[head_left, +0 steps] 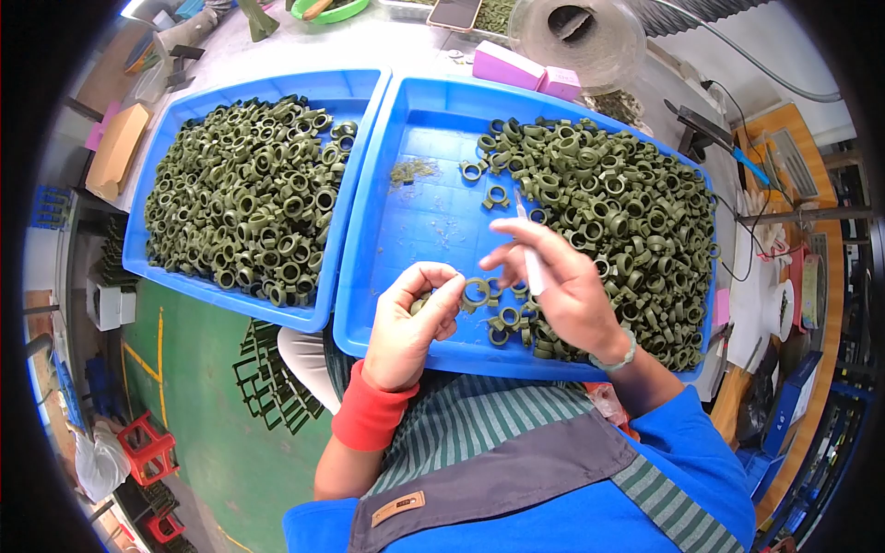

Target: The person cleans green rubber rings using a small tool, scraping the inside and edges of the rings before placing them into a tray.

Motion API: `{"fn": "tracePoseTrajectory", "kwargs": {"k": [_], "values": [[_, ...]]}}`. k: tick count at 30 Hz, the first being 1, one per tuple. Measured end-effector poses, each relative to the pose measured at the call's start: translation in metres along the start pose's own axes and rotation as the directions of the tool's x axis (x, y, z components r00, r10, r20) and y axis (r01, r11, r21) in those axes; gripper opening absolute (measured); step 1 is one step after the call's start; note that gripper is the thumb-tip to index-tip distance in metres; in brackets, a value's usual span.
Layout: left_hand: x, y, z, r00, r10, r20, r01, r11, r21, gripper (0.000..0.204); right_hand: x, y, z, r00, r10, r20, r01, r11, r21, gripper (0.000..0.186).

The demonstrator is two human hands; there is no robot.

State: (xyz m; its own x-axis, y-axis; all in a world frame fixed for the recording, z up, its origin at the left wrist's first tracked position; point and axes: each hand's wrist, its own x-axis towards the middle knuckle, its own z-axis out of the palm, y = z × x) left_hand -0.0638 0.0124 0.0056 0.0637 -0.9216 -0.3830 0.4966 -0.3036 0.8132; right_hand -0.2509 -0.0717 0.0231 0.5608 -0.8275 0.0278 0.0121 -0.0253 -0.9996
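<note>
One ring is pinched in your left hand; your right hand grips a white tool. If it slips, you could get poked.

Both hands, the left hand and the right hand, are ungloved. A wide, plain red wristband circles the left wrist at seven o'clock; a thin, pale green bracelet rings the right at four. The shirt is bright blue, its right sleeve ending above the forearm. Toward six o'clock, green and grey stripes cover the apron, crossed by a dark grey band bearing a small tan label.
</note>
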Motion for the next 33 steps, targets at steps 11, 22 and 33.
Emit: {"fn": "tracePoseTrajectory", "kwargs": {"k": [11, 22, 33], "values": [[0.002, 0.004, -0.012, 0.989, 0.115, -0.096, -0.103, 0.987, 0.125, 0.011, 0.003, -0.010, -0.022, 0.981, -0.178, 0.079, 0.183, 0.980, -0.071, 0.027], [0.003, -0.001, -0.004, 0.951, 0.209, -0.227, -0.221, 0.975, -0.026, 0.010, 0.005, -0.012, -0.006, 0.843, -0.481, 0.240, 0.538, 0.736, -0.411, 0.016], [0.004, -0.009, 0.007, 0.952, 0.223, -0.209, -0.260, 0.951, -0.170, 0.010, -0.006, -0.007, 0.017, 0.714, -0.606, 0.351, 0.676, 0.464, -0.573, 0.041]]}}
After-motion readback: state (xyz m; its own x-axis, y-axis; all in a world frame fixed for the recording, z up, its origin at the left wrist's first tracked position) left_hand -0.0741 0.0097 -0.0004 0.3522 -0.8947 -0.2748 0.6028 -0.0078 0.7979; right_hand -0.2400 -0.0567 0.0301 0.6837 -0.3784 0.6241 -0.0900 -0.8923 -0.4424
